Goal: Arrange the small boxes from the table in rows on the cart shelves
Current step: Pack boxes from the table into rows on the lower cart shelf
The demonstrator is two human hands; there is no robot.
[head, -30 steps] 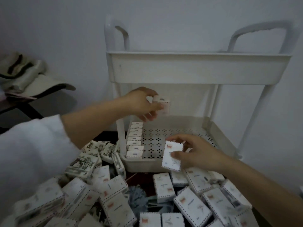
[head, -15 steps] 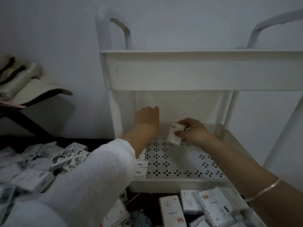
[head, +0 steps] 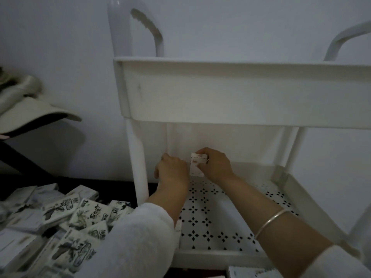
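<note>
Over perforated cart shelf (head: 220, 221), right hand (head: 216, 167) pinches upright white box (head: 197, 166), dashed-edged, red-marked; grip of left hand (head: 170, 174) unclear

Both my arms reach forward; my left hand (head: 171, 172) shows its back, fingers hidden; my right hand (head: 216, 167) pinches a small box (head: 194, 169)

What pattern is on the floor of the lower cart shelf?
The white lower shelf floor has rows of dark four-petal cutouts, seen best in the head view.
</note>
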